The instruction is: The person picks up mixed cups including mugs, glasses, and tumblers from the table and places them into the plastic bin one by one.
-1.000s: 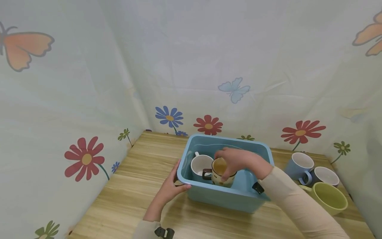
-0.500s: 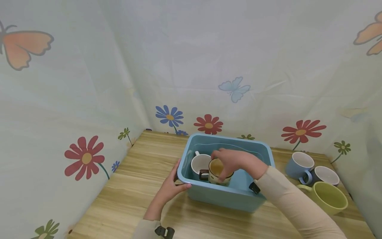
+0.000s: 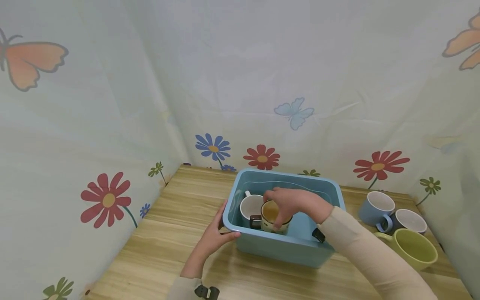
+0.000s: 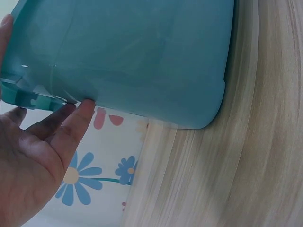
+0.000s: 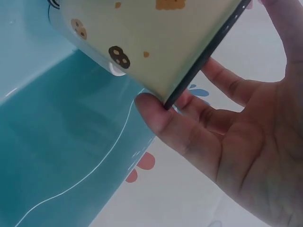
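Observation:
My right hand [image 3: 291, 204] grips the rim of a cream mug [image 3: 267, 225] with a dark rim and dark handle. The mug is upright inside a blue plastic bin [image 3: 277, 252], its handle pointing left. Up close in the right wrist view, cookie prints show on the mug [image 5: 137, 42], and the thumb lies against its side near the rim. A white mug [image 3: 249, 205] sits at the bin's left end, right beside the cream one. My left hand [image 3: 213, 238] holds the bin's near left corner, thumb on the front, fingers along the left side under the rim.
Right of the bin, a light blue mug [image 3: 376, 207], a dark mug with pale inside [image 3: 410, 221] and a yellow-green mug [image 3: 414, 248] stand close together on the wooden table [image 3: 150, 258]. A flower-printed curtain [image 3: 240, 83] hangs behind and at both sides.
My right hand has shifted the cream mug a little to the left inside the bin, up against the white mug. The left hand keeps its place on the corner.

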### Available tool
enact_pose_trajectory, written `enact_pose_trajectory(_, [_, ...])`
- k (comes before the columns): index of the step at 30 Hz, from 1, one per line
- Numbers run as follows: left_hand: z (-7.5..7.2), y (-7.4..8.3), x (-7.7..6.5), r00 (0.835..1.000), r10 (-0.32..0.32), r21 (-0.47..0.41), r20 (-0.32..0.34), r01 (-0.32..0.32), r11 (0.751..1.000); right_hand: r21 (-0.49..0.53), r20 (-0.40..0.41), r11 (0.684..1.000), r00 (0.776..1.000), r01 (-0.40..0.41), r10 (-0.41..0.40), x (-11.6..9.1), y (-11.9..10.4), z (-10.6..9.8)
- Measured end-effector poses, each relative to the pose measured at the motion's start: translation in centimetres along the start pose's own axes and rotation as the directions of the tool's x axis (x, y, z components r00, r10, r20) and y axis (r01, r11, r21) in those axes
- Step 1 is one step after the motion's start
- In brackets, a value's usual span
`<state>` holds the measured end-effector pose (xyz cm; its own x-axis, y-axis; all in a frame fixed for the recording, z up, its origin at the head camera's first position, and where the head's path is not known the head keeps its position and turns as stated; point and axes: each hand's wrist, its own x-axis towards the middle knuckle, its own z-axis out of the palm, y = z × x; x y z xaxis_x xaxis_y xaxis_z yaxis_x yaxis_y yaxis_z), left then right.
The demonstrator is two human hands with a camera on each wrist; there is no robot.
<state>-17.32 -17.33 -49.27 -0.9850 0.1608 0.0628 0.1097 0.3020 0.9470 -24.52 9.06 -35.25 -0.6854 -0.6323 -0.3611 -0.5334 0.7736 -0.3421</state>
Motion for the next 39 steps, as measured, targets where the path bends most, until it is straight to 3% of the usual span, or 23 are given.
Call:
enact_pose_trajectory(10, [0.0, 0.0, 0.0, 1.000, -0.007, -0.019, 0.009, 0.007, 1.000, -0.032, 0.069, 0.998, 0.997, 0.046, -0.044, 1.3, 0.4, 0.3])
enact_pose_trajectory(19, [0.0, 0.1, 0.0, 1.000, -0.017, -0.020, 0.000, 0.017, 1.000, -0.030, 0.100, 0.999, 0.994, 0.035, -0.032, 1.8, 0.4, 0.8])
enact_pose_trajectory(39, [-0.1, 0.0, 0.0, 1.000, 0.005, -0.038, 0.023, -0.004, 0.999, -0.019, 0.110, 0.998, 0.992, 0.063, -0.061, 2.0, 0.3, 1.7])
